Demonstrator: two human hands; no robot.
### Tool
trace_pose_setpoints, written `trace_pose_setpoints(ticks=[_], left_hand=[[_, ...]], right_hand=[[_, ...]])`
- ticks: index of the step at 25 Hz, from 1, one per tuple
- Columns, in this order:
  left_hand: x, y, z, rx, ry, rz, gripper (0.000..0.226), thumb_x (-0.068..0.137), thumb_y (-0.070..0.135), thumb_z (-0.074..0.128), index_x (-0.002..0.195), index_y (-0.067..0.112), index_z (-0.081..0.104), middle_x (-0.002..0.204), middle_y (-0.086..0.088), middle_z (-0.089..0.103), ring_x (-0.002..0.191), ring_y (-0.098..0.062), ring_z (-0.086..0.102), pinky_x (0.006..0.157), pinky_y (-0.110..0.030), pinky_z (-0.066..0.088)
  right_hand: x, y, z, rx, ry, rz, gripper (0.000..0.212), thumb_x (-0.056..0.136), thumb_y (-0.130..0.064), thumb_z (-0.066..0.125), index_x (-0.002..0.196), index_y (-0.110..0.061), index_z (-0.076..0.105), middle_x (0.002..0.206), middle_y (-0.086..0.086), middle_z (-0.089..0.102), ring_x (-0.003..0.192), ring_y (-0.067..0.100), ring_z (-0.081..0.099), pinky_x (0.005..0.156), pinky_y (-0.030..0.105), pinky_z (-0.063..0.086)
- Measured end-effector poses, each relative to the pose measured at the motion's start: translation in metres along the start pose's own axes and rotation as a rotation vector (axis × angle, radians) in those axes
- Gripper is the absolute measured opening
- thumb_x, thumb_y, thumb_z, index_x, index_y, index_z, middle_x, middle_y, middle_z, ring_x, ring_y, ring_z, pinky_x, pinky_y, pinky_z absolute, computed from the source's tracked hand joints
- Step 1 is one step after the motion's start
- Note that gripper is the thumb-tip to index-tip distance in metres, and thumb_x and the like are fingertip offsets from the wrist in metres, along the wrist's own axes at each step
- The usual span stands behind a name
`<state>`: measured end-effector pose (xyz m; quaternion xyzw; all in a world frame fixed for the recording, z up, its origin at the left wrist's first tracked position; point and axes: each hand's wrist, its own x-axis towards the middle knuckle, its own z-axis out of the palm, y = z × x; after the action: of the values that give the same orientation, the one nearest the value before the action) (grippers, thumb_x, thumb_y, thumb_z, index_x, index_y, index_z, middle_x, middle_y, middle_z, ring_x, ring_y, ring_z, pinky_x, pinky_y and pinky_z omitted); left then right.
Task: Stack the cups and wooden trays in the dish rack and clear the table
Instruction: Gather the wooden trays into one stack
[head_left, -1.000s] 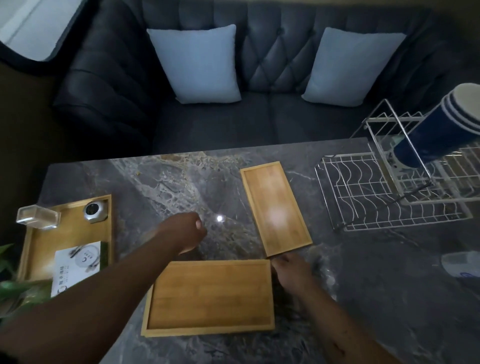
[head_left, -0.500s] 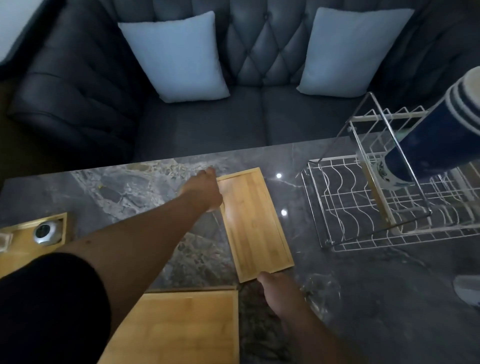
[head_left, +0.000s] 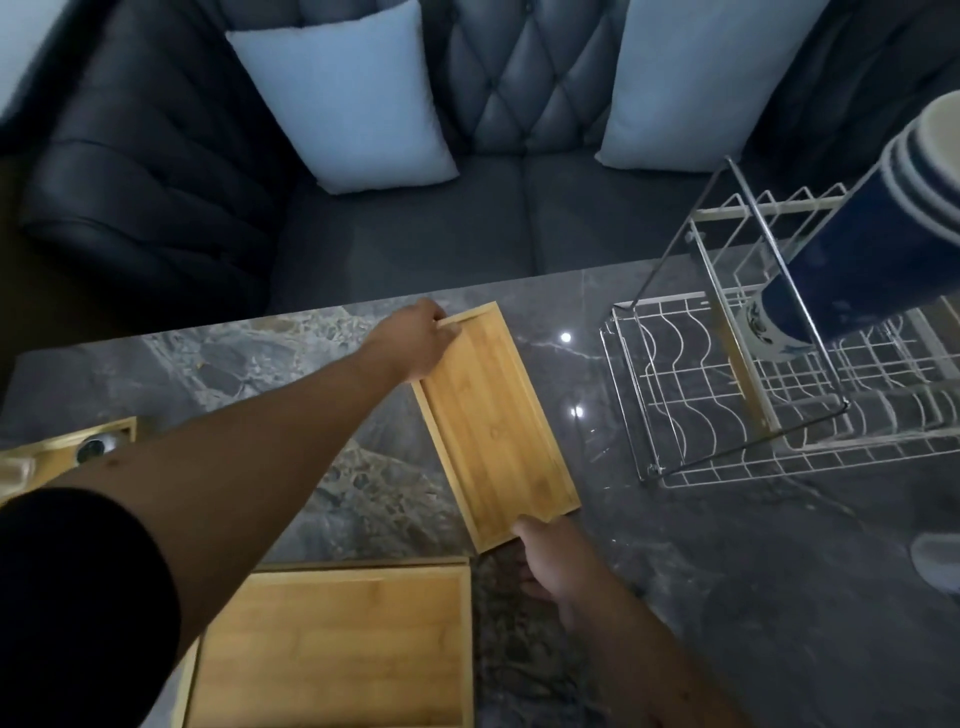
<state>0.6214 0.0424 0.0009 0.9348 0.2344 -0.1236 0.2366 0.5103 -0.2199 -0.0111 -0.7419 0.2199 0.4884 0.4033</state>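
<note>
Head view: a narrow wooden tray (head_left: 493, 426) lies slantwise at the middle of the dark marble table (head_left: 727, 571), and nothing is in it. Both hands are on it. The left hand (head_left: 415, 338), arm stretched out from a black sleeve (head_left: 67, 597), grips the far left corner with its fingers curled over the rim. The right hand (head_left: 550, 561) pinches the near end, thumb on top of the rim and fingers tucked below. Whether the tray is raised off the stone cannot be told.

Near the bottom edge of the view, just beside the right hand, sits a wide wooden tray (head_left: 332, 649), also bare inside. At the left edge a third tray (head_left: 52, 449) is partly hidden by the left arm; it holds a small round metal object (head_left: 96, 447).

On the right side of the table stands a white wire dish rack (head_left: 737, 364), near the narrow tray but apart from it. A nested stack of blue cups (head_left: 857, 260) with pale rims lies tilted in it, base down toward the rack floor; the rack's front section holds nothing.

Behind the table is a dark tufted sofa (head_left: 156, 182) with two pale cushions (head_left: 343, 98) (head_left: 691, 83) leaning on its back
</note>
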Motion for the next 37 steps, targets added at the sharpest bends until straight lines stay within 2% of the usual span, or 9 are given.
trace_pose_setpoints(ticks=[5,9,11,14,17,19,24,30,37], left_hand=[[-0.041,-0.026,-0.042,-0.242,0.088,-0.101,0.04,0.104,0.042,0.045,0.125,0.015,0.065,0.11,-0.007,0.068,0.098,-0.029,0.065,0.085,-0.04,0.054],[-0.102,-0.067,-0.052,-0.517,0.213,-0.308,0.042,0.105,0.038,0.048,0.132,0.009,0.063,0.113,-0.007,0.064,0.095,-0.024,0.058,0.086,-0.038,0.047],[-0.139,-0.089,-0.053,-0.597,0.254,-0.404,0.042,0.104,0.04,0.048,0.131,0.011,0.063,0.112,-0.007,0.065,0.095,-0.027,0.061,0.088,-0.042,0.051],[-0.199,-0.122,-0.054,-0.476,0.28,-0.436,0.038,0.102,0.046,0.045,0.119,0.02,0.067,0.1,-0.007,0.067,0.091,-0.032,0.064,0.081,-0.043,0.054],[-0.25,-0.155,-0.05,-0.326,0.23,-0.394,0.04,0.1,0.049,0.046,0.087,0.018,0.068,0.076,-0.001,0.069,0.073,-0.023,0.065,0.064,-0.036,0.05],[-0.273,-0.177,-0.042,-0.257,0.157,-0.383,0.039,0.1,0.049,0.048,0.093,0.019,0.073,0.081,-0.001,0.073,0.071,-0.019,0.064,0.063,-0.033,0.046],[-0.309,-0.197,-0.021,-0.189,0.086,-0.373,0.038,0.1,0.047,0.054,0.129,0.026,0.066,0.125,-0.008,0.072,0.109,-0.032,0.068,0.086,-0.038,0.052],[-0.347,-0.199,0.009,-0.041,0.104,-0.343,0.036,0.1,0.047,0.047,0.111,0.019,0.068,0.115,-0.01,0.066,0.102,-0.03,0.066,0.082,-0.039,0.051],[-0.355,-0.196,0.019,0.012,0.1,-0.355,0.037,0.099,0.046,0.046,0.109,0.017,0.066,0.109,-0.009,0.062,0.098,-0.03,0.066,0.078,-0.04,0.051]], right_hand=[[-0.007,-0.018,-0.009,-0.141,0.159,-0.238,0.022,0.098,-0.023,0.048,0.084,-0.009,0.058,0.08,0.008,0.057,0.079,0.029,0.061,0.079,0.04,0.052],[-0.025,-0.034,-0.007,-0.098,0.272,-0.396,0.02,0.1,-0.025,0.048,0.115,-0.015,0.058,0.101,0.005,0.06,0.09,0.023,0.057,0.078,0.031,0.042],[-0.036,-0.039,0.001,-0.134,0.341,-0.478,0.023,0.101,-0.028,0.049,0.11,-0.013,0.063,0.099,0.007,0.065,0.091,0.026,0.062,0.076,0.033,0.044],[-0.053,-0.036,0.015,-0.336,0.384,-0.594,0.027,0.102,-0.031,0.05,0.102,-0.011,0.067,0.092,0.009,0.068,0.084,0.028,0.063,0.071,0.034,0.044],[-0.068,-0.018,0.029,-0.515,0.35,-0.616,0.028,0.103,-0.032,0.051,0.105,-0.011,0.07,0.097,0.01,0.072,0.084,0.025,0.064,0.073,0.034,0.047],[-0.078,-0.004,0.043,-0.622,0.347,-0.584,0.028,0.104,-0.031,0.051,0.111,-0.012,0.071,0.105,0.012,0.074,0.09,0.027,0.065,0.073,0.03,0.041],[-0.101,0.027,0.063,-0.688,0.339,-0.478,0.029,0.102,-0.025,0.051,0.115,-0.012,0.073,0.113,0.013,0.075,0.093,0.027,0.065,0.072,0.027,0.038],[-0.105,0.056,0.071,-0.798,0.359,-0.448,0.03,0.1,-0.025,0.048,0.115,-0.015,0.072,0.113,0.01,0.074,0.1,0.027,0.067,0.082,0.031,0.05],[-0.106,0.074,0.076,-0.715,0.362,-0.488,0.025,0.101,-0.021,0.05,0.108,-0.017,0.074,0.098,0.003,0.073,0.069,0.007,0.053,0.054,0.019,0.034]])
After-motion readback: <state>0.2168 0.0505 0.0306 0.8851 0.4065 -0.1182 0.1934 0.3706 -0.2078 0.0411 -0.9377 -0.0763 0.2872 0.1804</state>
